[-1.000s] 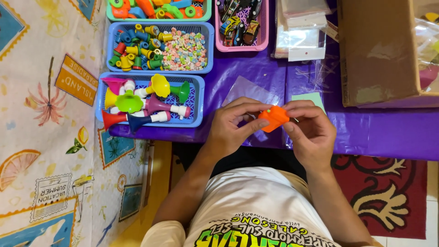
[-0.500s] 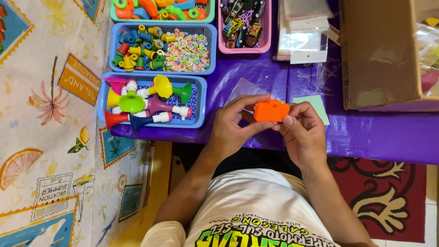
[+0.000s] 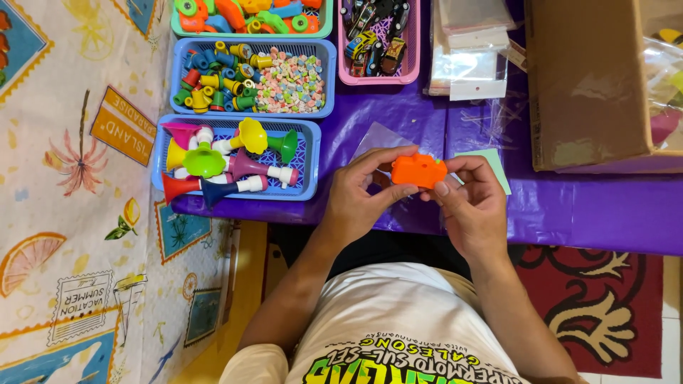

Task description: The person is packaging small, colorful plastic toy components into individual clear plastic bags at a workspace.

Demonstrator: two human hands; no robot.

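Two blue baskets (image 3: 313,153) sit left on the purple tabletop (image 3: 569,206). Left hand (image 3: 359,199) and right hand (image 3: 473,206) both pinch one orange toy (image 3: 418,171) above the tabletop's near edge, its long axis lying left-right.

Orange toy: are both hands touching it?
Touching. The head view shows the left hand and right hand gripping the orange toy from either side.

Purple-covered table (image 3: 569,206) carrying blue toy baskets (image 3: 302,160), a pink basket (image 3: 413,43), clear bags (image 3: 473,53), cardboard box (image 3: 587,85).
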